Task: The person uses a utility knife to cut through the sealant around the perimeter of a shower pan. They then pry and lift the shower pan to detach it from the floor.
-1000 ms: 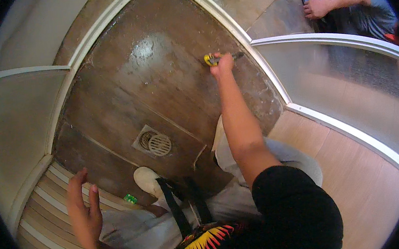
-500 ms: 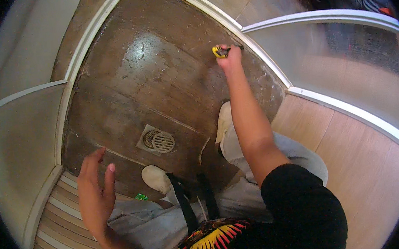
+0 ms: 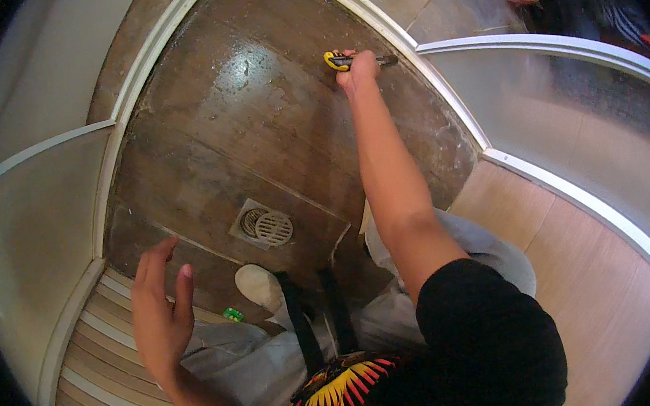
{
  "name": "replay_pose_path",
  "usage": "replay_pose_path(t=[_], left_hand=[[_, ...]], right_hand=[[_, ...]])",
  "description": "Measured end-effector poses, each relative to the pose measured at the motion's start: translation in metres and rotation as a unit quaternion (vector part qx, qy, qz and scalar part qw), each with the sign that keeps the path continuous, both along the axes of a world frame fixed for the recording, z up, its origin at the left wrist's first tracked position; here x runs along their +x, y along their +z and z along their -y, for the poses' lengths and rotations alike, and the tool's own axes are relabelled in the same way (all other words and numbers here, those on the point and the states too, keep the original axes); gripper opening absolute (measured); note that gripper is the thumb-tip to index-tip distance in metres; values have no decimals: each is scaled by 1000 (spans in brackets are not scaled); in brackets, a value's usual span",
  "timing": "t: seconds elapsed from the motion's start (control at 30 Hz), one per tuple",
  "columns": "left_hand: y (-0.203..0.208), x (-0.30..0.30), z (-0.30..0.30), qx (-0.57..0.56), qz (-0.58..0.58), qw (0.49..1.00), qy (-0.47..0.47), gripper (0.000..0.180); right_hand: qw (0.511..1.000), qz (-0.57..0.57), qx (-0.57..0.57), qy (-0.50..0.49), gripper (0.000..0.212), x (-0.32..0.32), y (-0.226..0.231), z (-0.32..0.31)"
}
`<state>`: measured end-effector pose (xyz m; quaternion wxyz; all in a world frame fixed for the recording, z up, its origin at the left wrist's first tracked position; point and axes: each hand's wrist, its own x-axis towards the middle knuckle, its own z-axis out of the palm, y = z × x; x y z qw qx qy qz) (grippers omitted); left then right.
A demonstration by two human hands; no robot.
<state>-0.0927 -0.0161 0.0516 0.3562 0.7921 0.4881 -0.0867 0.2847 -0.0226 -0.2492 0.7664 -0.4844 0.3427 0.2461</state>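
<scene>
Yellow-and-black utility knife (image 3: 340, 60), brown floor (image 3: 244, 141)

A dark brown shower floor (image 3: 258, 132) was seen, wet and glaring under overhead light (a square drain (image 3: 262, 225) sat low), ringed by a white curved frame (image 3: 404, 44) and frosted panels (image 3: 29, 226).

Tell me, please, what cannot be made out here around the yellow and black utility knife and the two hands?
Head view only:
- Yellow and black utility knife: its middle is hidden by the right hand; the blade tip is too small to see.
- Left hand: only its back shows, palm hidden.
- Small green object by the white shoe: too small to identify.
</scene>
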Motion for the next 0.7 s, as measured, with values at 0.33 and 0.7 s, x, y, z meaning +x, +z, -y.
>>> replay_pose_path(t=[0.33, 0.7], left_hand=[[-3, 9, -2, -5, -3, 1000, -8, 30], [-11, 9, -6, -21, -3, 999, -38, 29]], right_hand=[[999, -20, 10, 32, 11, -6, 5, 18], [993, 97, 42, 57, 53, -37, 14, 57]])
